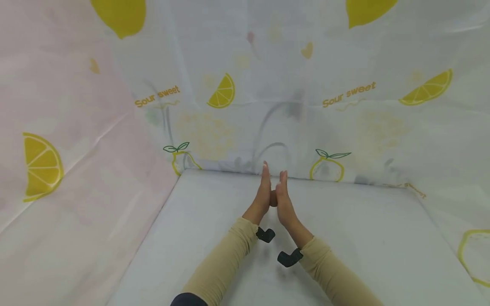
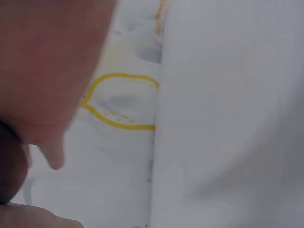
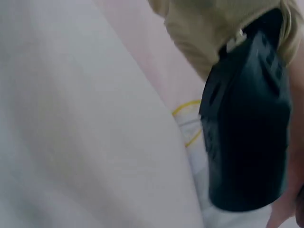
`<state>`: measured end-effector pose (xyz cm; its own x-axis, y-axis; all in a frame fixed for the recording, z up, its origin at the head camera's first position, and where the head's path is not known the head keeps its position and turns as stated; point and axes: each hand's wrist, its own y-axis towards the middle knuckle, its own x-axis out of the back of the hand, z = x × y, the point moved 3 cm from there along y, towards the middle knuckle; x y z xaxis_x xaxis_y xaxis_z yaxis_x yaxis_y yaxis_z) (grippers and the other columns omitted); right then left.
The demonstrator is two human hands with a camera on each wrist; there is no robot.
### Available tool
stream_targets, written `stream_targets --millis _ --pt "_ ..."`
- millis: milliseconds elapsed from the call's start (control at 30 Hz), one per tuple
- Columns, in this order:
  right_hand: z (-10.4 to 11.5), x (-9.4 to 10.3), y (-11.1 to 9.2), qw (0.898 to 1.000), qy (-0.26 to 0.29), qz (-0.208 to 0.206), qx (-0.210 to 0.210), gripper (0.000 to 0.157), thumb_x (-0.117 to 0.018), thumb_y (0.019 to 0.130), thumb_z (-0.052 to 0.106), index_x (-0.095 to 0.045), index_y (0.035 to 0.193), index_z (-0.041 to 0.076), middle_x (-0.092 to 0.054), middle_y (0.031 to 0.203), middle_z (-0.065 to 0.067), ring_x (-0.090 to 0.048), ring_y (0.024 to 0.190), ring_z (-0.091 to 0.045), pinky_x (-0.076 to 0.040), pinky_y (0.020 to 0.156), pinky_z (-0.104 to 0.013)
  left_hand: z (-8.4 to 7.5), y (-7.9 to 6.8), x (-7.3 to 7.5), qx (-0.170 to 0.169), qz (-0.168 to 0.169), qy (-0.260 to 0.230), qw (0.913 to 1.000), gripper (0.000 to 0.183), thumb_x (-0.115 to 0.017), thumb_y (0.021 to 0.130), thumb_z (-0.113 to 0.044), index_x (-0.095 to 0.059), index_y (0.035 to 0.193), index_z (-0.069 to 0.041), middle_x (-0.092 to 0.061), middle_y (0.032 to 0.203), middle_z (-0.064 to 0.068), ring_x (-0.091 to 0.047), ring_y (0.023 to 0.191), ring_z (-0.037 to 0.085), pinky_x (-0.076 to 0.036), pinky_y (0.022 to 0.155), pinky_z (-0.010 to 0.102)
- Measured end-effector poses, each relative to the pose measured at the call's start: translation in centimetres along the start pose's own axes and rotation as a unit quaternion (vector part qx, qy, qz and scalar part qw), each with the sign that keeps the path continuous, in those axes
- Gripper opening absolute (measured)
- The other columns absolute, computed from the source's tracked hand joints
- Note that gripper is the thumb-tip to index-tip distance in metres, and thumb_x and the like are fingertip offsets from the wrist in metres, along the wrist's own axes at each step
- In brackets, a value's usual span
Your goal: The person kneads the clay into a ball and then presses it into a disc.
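Observation:
Both hands are raised over the white table with palms facing each other and straight fingers pointing up and away. A small brown rounded lump (image 1: 273,199) is pressed between the left hand (image 1: 262,194) and the right hand (image 1: 285,202). Its material is unclear, and the palms hide its sides. In the left wrist view the dark brown lump (image 2: 11,166) shows at the left edge, between skin above and below. Only a sliver of the lump (image 3: 300,209) appears at the right edge of the right wrist view.
A white tabletop (image 1: 214,204) lies below the hands. Lemon-printed sheeting (image 1: 245,127) stands behind it and along the sides. Each wrist carries a black camera, the left one (image 1: 266,235) close to the right one (image 1: 289,257). Beige sleeves (image 1: 218,259) cover the forearms.

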<state>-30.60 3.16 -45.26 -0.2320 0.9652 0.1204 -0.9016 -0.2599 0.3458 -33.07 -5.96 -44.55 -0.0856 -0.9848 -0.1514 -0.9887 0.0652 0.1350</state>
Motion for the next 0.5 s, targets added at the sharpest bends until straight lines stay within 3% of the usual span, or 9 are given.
stream_targets --millis 100,200,400,500 --pt "1.1 -0.3 -0.1 0.999 0.001 -0.011 0.034 0.063 -0.016 0.113 0.031 0.015 0.160 0.004 0.005 0.170 -0.012 0.007 0.156 -0.024 0.003 0.124 -0.051 0.6 -0.3 0.1 0.032 -0.016 0.015 0.9993 0.082 -0.011 0.100 -0.075 0.000 0.165 -0.026 0.003 0.171 0.002 0.003 0.156 0.021 0.002 0.124 0.052" --pt "2.1 0.1 0.4 0.999 0.009 -0.022 0.034 0.060 -0.015 0.113 0.026 0.016 0.160 0.004 0.004 0.170 -0.010 0.006 0.156 -0.023 0.002 0.124 -0.049 0.8 -0.8 -0.3 0.031 -0.003 0.017 0.9994 0.084 -0.010 0.100 -0.073 0.001 0.165 -0.022 0.004 0.171 0.002 0.000 0.156 0.022 0.001 0.124 0.051" --pt "0.7 2.2 2.2 0.998 0.013 -0.059 -0.008 0.065 -0.017 0.112 0.037 0.016 0.161 0.009 0.003 0.171 -0.007 0.005 0.156 -0.020 0.002 0.125 -0.046 1.1 -1.4 -1.6 -0.009 0.080 -0.002 0.9968 0.089 -0.010 0.100 -0.074 0.009 0.164 -0.016 0.007 0.171 0.002 0.009 0.155 0.019 0.005 0.123 0.052" --pt "0.9 2.7 2.2 0.998 0.021 -0.053 -0.041 0.064 -0.015 0.111 0.031 0.016 0.160 0.005 0.005 0.171 -0.010 0.008 0.156 -0.022 0.004 0.125 -0.045 0.7 -1.6 -1.8 -0.026 0.110 0.000 0.9936 0.084 -0.006 0.101 -0.070 0.011 0.163 -0.016 0.009 0.171 0.003 0.011 0.155 0.018 0.006 0.123 0.052"
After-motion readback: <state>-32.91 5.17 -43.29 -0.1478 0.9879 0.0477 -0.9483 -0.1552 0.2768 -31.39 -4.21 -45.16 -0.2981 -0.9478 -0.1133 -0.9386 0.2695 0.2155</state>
